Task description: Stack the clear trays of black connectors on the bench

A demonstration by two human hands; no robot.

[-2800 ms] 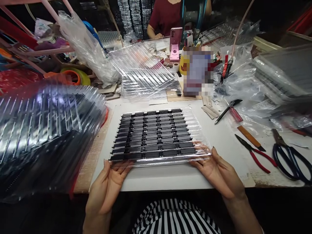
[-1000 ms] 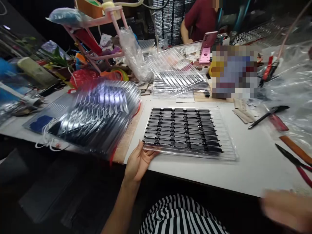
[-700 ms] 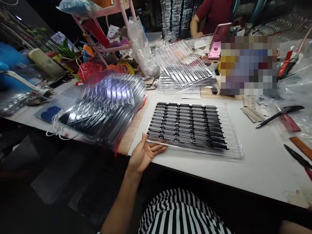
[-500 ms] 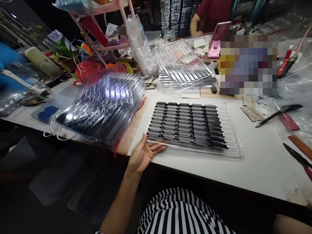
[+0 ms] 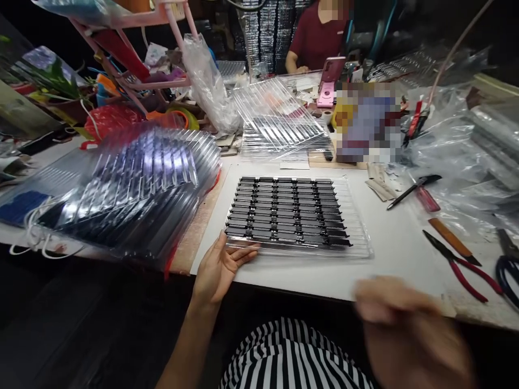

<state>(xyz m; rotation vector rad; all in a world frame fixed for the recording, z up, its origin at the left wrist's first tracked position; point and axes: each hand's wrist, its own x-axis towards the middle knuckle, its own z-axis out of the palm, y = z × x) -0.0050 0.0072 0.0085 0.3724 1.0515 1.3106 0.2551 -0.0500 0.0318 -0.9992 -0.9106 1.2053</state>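
Note:
A clear plastic tray [image 5: 357, 237] lies on the white work surface, its front left corner gripped by my left hand [image 5: 219, 265]. The thumb rests on the near edge and the fingers reach beneath it. Rows of black comb-like parts [image 5: 286, 210] with small teeth fill most of the tray, while its right strip shows bare ridges. My right hand [image 5: 397, 308] is in the air at the front right, beyond the table edge and apart from the tray. Motion smears its fingers, so I cannot make out whether it holds anything.
Left stands a pile of clear ribbed trays [image 5: 150, 167]. More ribbed trays [image 5: 279, 119] lie at the back. Pliers [image 5: 458, 265], scissors [image 5: 506, 265] and a craft knife [image 5: 413, 192] lie right. A pink phone stand [image 5: 326, 94] and a person [image 5: 318, 35] are across the table.
My right hand has come up into view from the lower right. The head view has turned to the right; my left hand keeps its hold on the tray.

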